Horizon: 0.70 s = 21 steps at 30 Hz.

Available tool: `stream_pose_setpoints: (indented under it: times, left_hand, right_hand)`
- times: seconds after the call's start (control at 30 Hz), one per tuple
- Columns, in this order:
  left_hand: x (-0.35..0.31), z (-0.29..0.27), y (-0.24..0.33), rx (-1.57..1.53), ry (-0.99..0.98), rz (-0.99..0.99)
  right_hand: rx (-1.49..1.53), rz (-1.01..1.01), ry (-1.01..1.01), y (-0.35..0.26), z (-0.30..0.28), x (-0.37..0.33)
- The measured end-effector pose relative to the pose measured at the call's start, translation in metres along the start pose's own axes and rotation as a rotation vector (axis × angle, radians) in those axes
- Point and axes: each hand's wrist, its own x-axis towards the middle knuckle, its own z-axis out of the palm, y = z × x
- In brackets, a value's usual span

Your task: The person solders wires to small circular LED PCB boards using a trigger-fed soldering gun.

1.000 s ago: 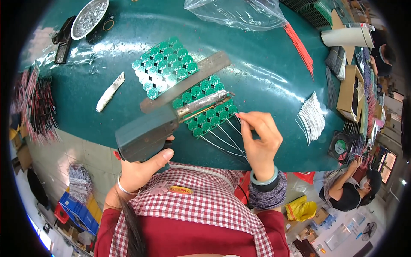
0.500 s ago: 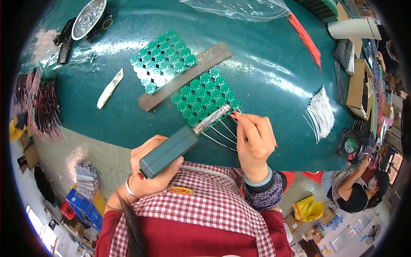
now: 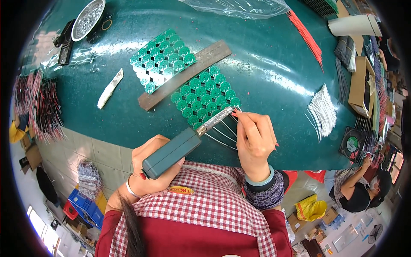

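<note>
My left hand (image 3: 156, 165) is closed round the dark green body of a soldering iron (image 3: 172, 153). The iron's metal barrel points up and right, its tip at the lower right corner of a panel of round green circuit boards (image 3: 205, 95). There my right hand (image 3: 256, 143) pinches a thin red wire (image 3: 234, 112) close to the tip; how many wires it holds is hidden by the fingers. Several white wires (image 3: 220, 140) curve from the panel's near edge toward that hand. A flat bar (image 3: 186, 75) lies between this panel and a second green panel (image 3: 162, 58).
Right of me lie a bundle of white wires (image 3: 322, 112) and a small black fan (image 3: 352, 144). Red wires (image 3: 304, 36) stick out of a clear bag at the back. A metal bowl (image 3: 88, 20), a black stand (image 3: 65, 47) and red-black wires (image 3: 40, 105) are on the left.
The soldering iron has shifted slightly to the right, its tip now nearer the right fingertips. The right hand has barely moved and keeps its pinch.
</note>
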Motion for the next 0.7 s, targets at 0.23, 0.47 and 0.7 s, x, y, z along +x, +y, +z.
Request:
stream_pose_setpoints:
  times: [0.23,0.47,0.7]
  left_hand:
    - [-0.002,-0.001,-0.001,0.036,0.042,0.047]
    - [-0.007,-0.002,-0.001,0.026,0.050,0.005]
    - [-0.011,0.000,-0.005,-0.053,0.099,-0.023]
  right_hand:
    - [-0.001,-0.004,0.007,0.001,0.002,0.000]
    - [-0.020,0.008,0.019,0.000,0.002,-0.001]
    - [-0.024,0.017,0.032,-0.001,0.003,0.000]
